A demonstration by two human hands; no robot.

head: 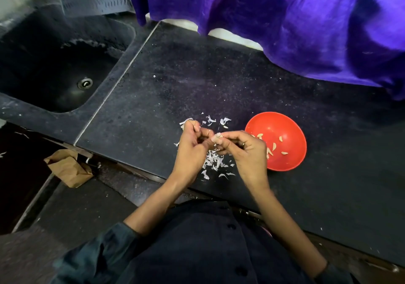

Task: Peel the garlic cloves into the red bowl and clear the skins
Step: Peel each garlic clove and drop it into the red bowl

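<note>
**Both hands on one garlic clove above the scattered skins**

A purple cloth (285,20) hangs across the far side and drapes onto the dark speckled surface (175,75). To the left a dark sink (54,64) is sunk into it, with a metal drain (85,83) at its bottom. Lower left, below the surface's edge, lies a crumpled brown paper bag (69,167).

The red bowl (285,130) stands on the surface to the right of the hands, upright, with several peeled garlic cloves (280,139) lying apart inside it. The right wrist overlaps its left rim in the view.

The left hand (192,145) and right hand (245,150) meet just above the surface, left of the bowl. Between their fingertips is a small pale garlic clove (217,137): the left hand's grip is curled, its fingers folded in round the clove, and the right hand's grip is a narrow pinch, thumb and forefinger on the clove's other end. A ring shows on a right finger.

White garlic skins (213,159) lie in a loose heap directly under the hands, and more flakes lie just beyond the fingers, all on the surface and outside the bowl.
</note>
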